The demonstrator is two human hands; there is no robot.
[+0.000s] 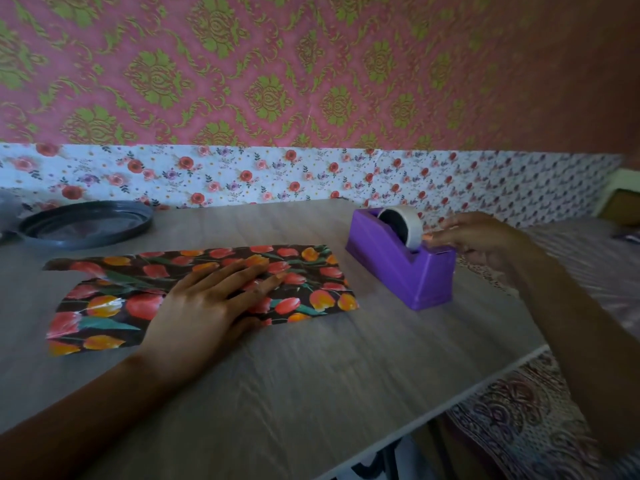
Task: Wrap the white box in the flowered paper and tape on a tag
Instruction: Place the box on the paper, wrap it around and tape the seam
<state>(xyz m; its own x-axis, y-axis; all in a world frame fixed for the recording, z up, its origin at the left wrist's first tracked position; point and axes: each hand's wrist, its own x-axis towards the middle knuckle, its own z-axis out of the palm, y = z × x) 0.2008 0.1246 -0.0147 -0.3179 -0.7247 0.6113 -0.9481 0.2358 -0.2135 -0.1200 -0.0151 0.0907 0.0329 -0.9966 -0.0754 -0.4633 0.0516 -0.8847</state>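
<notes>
L hand (204, 306) flat, fingers straight, pins flowered paper (311, 268), prob thin & slick, best held at fold; R hand (481, 237) at tape dispenser (391, 268), grip unclear.

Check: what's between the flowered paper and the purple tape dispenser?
Nothing. In the head view, only a narrow strip of bare table separates the flowered paper from the tape dispenser.

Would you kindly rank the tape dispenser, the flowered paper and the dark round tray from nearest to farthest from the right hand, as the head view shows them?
1. The tape dispenser: at the right hand's fingertips, right side.
2. The flowered paper: middle of the table, under the left hand.
3. The dark round tray: far left, at the back.
</notes>
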